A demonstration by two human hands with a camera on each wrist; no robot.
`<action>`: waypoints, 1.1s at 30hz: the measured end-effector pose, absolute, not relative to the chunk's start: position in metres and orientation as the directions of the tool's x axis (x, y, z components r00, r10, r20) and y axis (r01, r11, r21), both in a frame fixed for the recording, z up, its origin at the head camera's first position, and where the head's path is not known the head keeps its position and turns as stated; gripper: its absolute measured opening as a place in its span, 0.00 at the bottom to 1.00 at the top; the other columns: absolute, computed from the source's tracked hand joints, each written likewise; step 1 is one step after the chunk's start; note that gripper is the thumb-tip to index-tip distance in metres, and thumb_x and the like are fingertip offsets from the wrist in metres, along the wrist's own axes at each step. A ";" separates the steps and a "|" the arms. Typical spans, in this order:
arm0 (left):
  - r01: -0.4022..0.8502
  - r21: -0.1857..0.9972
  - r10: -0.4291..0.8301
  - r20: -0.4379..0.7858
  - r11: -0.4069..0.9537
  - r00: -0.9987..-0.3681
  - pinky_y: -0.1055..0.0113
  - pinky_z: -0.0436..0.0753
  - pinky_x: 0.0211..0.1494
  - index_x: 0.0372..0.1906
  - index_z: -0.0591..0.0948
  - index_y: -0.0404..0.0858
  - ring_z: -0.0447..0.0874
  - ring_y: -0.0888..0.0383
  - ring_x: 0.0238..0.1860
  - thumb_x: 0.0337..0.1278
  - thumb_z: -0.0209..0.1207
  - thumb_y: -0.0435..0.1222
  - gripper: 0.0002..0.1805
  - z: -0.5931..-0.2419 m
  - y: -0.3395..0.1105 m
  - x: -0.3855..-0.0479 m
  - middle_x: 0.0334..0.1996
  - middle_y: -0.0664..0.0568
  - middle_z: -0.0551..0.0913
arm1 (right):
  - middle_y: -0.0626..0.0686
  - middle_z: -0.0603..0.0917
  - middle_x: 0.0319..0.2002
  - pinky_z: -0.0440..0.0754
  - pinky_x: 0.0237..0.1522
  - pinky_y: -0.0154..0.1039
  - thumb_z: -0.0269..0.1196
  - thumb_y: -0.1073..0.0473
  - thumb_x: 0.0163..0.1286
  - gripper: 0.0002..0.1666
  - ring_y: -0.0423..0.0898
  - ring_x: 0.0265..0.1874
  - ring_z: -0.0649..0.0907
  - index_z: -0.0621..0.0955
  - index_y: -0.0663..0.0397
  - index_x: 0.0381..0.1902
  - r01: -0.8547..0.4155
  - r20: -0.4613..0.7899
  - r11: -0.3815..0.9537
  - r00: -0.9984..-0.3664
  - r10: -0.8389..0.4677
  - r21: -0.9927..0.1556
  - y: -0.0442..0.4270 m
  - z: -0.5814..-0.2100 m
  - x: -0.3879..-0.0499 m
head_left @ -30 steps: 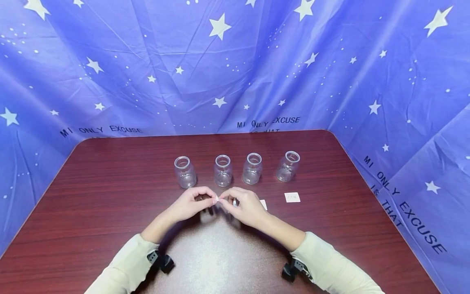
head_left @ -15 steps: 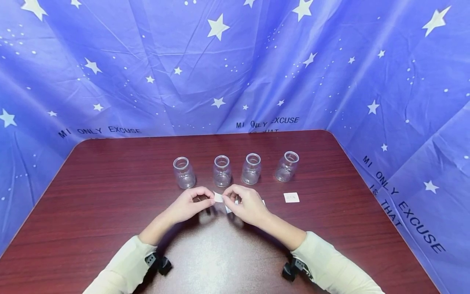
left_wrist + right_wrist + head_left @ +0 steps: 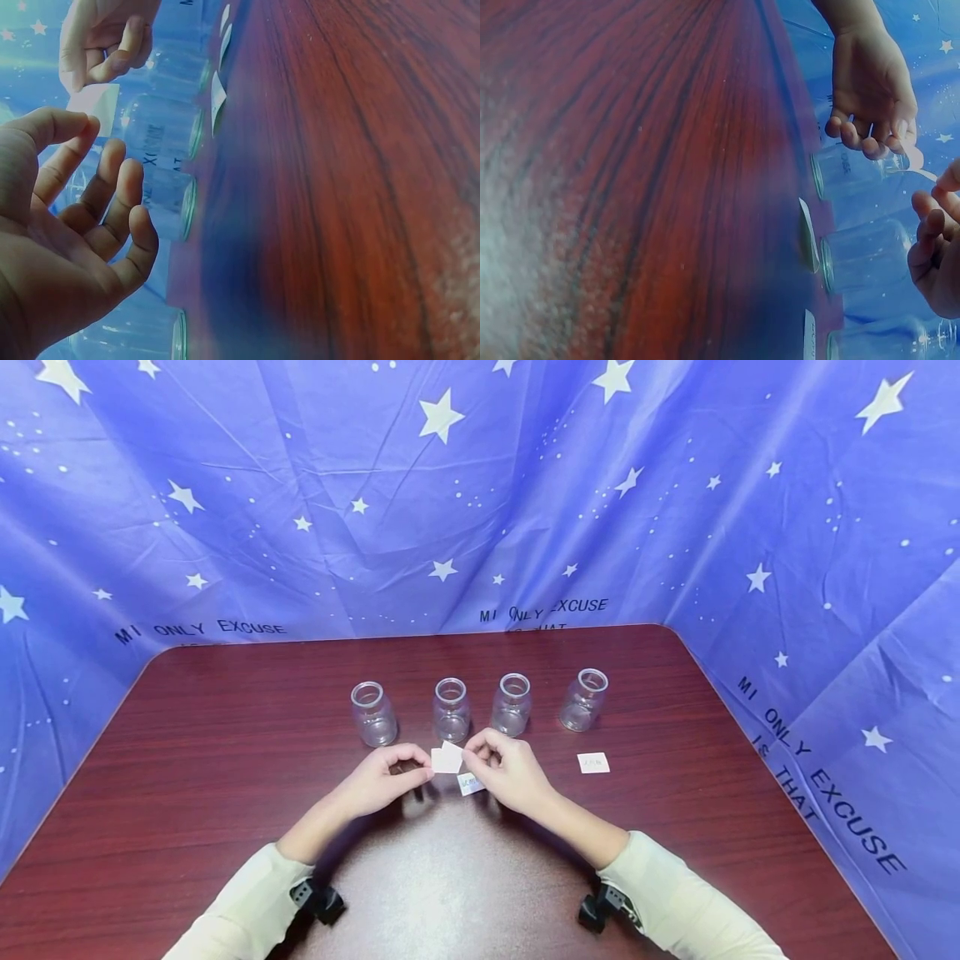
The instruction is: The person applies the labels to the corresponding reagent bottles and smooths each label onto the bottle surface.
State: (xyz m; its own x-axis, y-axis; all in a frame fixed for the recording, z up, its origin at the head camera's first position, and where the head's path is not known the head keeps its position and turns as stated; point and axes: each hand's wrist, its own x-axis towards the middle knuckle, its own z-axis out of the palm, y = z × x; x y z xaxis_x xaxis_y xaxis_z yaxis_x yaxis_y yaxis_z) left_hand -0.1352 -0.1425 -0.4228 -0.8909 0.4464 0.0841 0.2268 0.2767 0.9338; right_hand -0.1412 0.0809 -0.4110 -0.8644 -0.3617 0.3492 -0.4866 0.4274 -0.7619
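Observation:
Over the table, my left hand (image 3: 377, 782) pinches a small white paper label (image 3: 442, 763) between thumb and forefinger. My right hand (image 3: 516, 774) pinches the upper right part of the same white paper, where two layers seem to part. In the right wrist view, a thin strip (image 3: 924, 174) curves between both hands. Which layer is the sticker and which the backing I cannot tell. A label with handwriting (image 3: 470, 784) lies on the table just below my fingers, partly covered by the right hand. Another written label (image 3: 594, 763) lies farther right.
Several clear, open glass jars stand in a row behind the hands, among them the leftmost jar (image 3: 375, 717) and the rightmost jar (image 3: 584, 702). The dark red wooden table (image 3: 225, 735) is bordered by a blue curtain (image 3: 360, 552) with stars.
The right hand has moved slightly right and up, away from the left. The white paper between them shows more and has spread into two layers. The written label below has come into view.

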 end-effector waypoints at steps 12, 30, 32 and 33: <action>0.216 0.923 0.453 0.053 0.317 -0.890 0.73 0.76 0.33 0.34 0.79 0.35 0.81 0.49 0.26 0.58 0.59 0.34 0.05 -0.423 -0.148 -0.133 0.24 0.35 0.79 | 0.46 0.76 0.17 0.65 0.16 0.28 0.59 0.61 0.63 0.03 0.32 0.13 0.67 0.79 0.53 0.31 -0.405 0.306 0.408 -0.908 -0.287 -0.818 0.085 -0.410 -0.143; 0.215 0.864 0.418 0.006 0.455 -0.908 0.73 0.74 0.29 0.32 0.81 0.40 0.75 0.64 0.23 0.57 0.59 0.37 0.04 -0.425 -0.161 -0.134 0.24 0.52 0.79 | 0.46 0.75 0.16 0.66 0.16 0.28 0.58 0.62 0.62 0.02 0.33 0.13 0.68 0.79 0.52 0.30 -0.327 0.254 0.448 -0.942 -0.218 -0.832 0.089 -0.409 -0.144; 0.211 0.859 0.423 -0.008 0.467 -0.906 0.72 0.74 0.29 0.32 0.81 0.40 0.75 0.64 0.23 0.57 0.59 0.37 0.04 -0.426 -0.163 -0.134 0.25 0.52 0.79 | 0.46 0.75 0.16 0.66 0.16 0.28 0.58 0.62 0.62 0.02 0.33 0.13 0.68 0.79 0.52 0.30 -0.327 0.253 0.446 -0.942 -0.219 -0.833 0.089 -0.410 -0.144; 0.210 0.854 0.423 -0.013 0.475 -0.906 0.72 0.74 0.30 0.32 0.81 0.41 0.75 0.65 0.23 0.57 0.59 0.37 0.04 -0.427 -0.164 -0.134 0.25 0.53 0.79 | 0.46 0.75 0.16 0.66 0.16 0.28 0.58 0.62 0.62 0.02 0.33 0.13 0.68 0.78 0.52 0.30 -0.329 0.255 0.446 -0.942 -0.220 -0.832 0.090 -0.410 -0.144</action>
